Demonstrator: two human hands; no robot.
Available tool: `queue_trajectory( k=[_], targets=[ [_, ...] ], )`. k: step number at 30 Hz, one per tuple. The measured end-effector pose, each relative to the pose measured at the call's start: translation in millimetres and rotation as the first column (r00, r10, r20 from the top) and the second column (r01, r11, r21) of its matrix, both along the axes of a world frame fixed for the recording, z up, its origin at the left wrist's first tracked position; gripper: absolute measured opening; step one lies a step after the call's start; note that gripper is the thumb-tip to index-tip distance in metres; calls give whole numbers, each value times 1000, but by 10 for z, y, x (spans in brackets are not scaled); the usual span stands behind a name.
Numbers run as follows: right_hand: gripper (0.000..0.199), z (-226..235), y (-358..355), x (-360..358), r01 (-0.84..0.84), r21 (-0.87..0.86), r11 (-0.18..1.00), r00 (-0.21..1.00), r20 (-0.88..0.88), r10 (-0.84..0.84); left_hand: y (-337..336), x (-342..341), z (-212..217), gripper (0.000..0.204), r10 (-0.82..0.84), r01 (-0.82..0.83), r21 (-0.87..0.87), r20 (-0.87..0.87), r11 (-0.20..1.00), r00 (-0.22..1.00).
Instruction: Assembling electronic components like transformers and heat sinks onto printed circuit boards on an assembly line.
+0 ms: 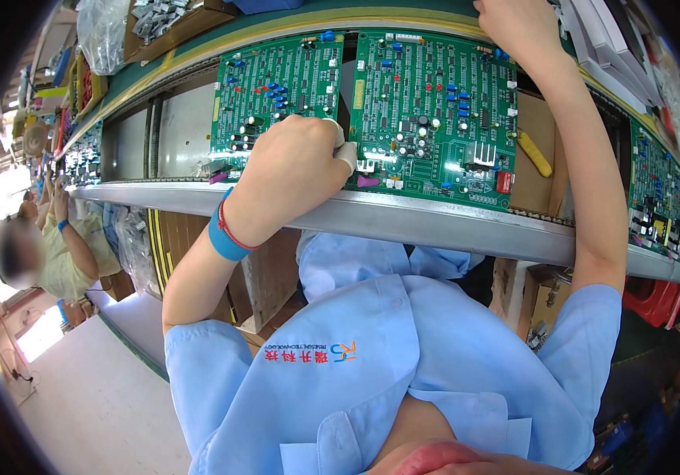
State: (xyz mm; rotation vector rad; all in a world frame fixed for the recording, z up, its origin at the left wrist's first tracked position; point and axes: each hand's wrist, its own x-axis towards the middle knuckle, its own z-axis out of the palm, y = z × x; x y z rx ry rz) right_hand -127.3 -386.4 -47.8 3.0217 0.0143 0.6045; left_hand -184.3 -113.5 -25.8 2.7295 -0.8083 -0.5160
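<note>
Green circuit board (288, 75) under curled left hand (296, 166) — right hand (520, 28) well apart, rightward — both grips unclear.

Two hands are the wearer's: one left hand (296, 166), one right hand (514, 28). Two green circuit boards, left (280, 67) and right (415, 99), fill the middle; one more board (664, 190) shows rightmost. Leftmost boards are too blurred to count. One yellow handle (535, 154), one blue wristband (226, 241), one silver heat sink (482, 154).
</note>
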Motion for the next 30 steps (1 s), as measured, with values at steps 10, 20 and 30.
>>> queue_trajectory(
  k=[10,20,30],
  targets=[
    [16,-99,-157,71,-71,136,988,997,-3,72,-172,676,258,20,-93,197,-240,384,951,918],
    [12,-317,-402,194,-150,86,985,989,11,150,-828,1661,-570,26,-283,306,117,761,945,583],
    [11,-228,-342,174,-91,19,996,996,-16,91,-898,1460,-213,23,-264,345,-14,615,939,743]
  ],
)
